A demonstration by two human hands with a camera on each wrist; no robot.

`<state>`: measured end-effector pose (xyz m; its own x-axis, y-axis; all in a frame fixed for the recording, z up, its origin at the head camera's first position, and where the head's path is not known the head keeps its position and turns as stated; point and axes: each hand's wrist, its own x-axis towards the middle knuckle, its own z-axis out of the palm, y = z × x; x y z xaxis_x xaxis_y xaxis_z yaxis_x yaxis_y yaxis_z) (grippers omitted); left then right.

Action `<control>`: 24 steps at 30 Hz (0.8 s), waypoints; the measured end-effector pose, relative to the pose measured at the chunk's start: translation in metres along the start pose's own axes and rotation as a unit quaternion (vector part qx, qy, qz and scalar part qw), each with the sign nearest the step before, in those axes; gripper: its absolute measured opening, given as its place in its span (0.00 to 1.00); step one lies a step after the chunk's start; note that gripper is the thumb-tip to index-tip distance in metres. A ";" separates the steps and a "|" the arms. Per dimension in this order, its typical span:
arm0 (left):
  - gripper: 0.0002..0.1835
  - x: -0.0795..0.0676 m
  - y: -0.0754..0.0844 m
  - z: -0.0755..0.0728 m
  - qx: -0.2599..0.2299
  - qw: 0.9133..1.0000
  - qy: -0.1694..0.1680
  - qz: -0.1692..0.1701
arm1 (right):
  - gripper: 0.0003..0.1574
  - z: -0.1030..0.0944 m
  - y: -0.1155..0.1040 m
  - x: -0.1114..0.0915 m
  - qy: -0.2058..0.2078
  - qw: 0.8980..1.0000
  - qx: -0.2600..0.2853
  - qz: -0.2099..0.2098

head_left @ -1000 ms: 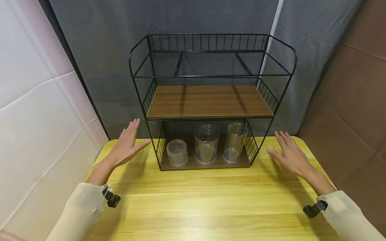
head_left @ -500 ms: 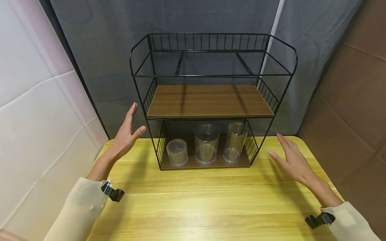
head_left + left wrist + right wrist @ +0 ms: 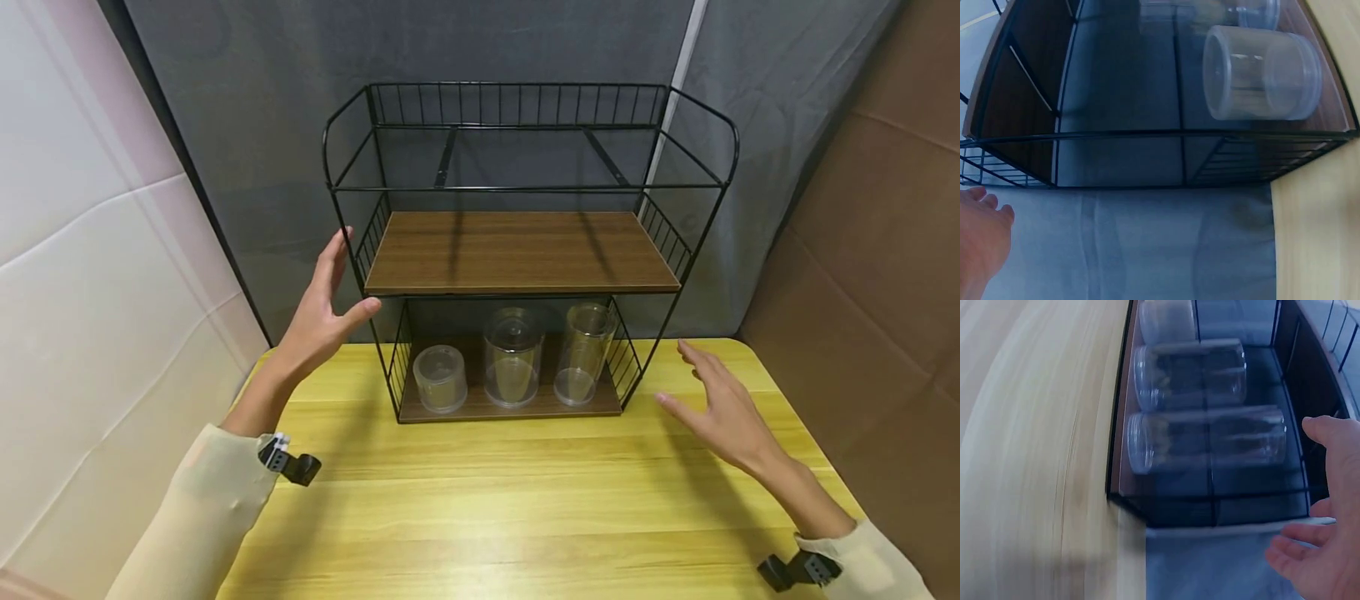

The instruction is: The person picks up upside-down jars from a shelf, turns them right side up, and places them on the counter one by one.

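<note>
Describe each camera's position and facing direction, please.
Head: on the head, facing forward and down at the rack; left hand, right hand and sleeves show.
Left wrist: on that wrist, facing the rack's left end; left hand partly shows.
Right wrist: on that wrist, facing the rack's right end; right hand partly shows.
Head and right wrist share three jars.

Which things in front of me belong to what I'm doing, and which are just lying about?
Probably the job:
black rack, between left hand and right hand
perhaps the short jar, middle jar and tall jar on its bottom shelf; neither hand holds them

Probably just surroundings:
yellow table under the rack
grey curtain behind it
</note>
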<state>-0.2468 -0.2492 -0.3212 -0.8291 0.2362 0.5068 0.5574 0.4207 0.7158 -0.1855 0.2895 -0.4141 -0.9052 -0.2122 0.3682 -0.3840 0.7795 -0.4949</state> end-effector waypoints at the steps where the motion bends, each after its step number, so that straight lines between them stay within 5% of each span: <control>1: 0.54 0.001 0.001 0.000 -0.002 1.000 0.000 0.001 | 0.54 0.001 -0.003 0.000 0.004 1.000 0.007 -0.006; 8: 0.54 0.008 0.008 0.002 0.007 1.000 0.001 -0.005 | 0.52 0.017 -0.022 0.004 0.029 0.998 0.055 -0.026; 24: 0.54 0.022 0.015 0.008 -0.002 1.000 -0.008 -0.027 | 0.69 0.048 -0.053 0.042 -0.015 0.992 0.104 0.067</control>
<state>-0.2572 -0.2309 -0.3029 -0.8586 0.2266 0.4599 0.5119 0.4299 0.7438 -0.2120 0.2109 -0.4103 -0.9548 -0.1345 0.2649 -0.2853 0.6644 -0.6908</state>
